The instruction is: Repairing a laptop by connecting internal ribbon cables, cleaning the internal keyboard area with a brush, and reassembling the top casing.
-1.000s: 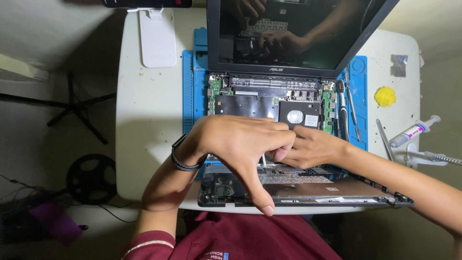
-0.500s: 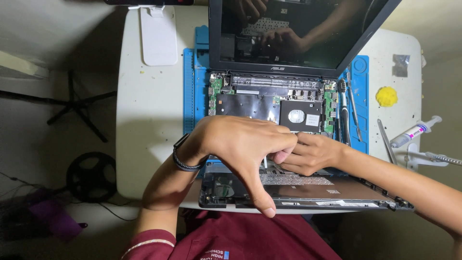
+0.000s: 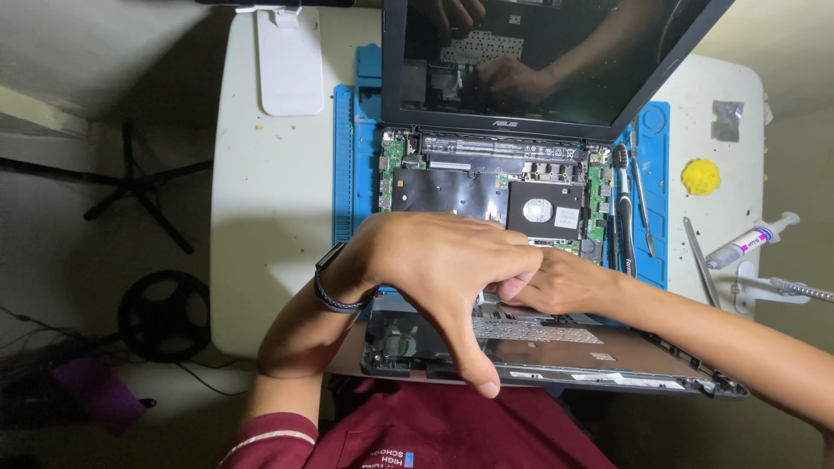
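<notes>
Meeting over the opened laptop (image 3: 486,195), left hand (image 3: 443,260) and right hand (image 3: 560,282) seemingly pinch something.

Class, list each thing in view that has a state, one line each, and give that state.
Dark laptop screen: open, unlit.
Laptop base with green circuit board: uncovered.
Grey keyboard cover panel: detached, tilted.
Left hand: pressing on panel.
Right hand: pinching at panel edge.
White syringe tube: lying flat.
</notes>
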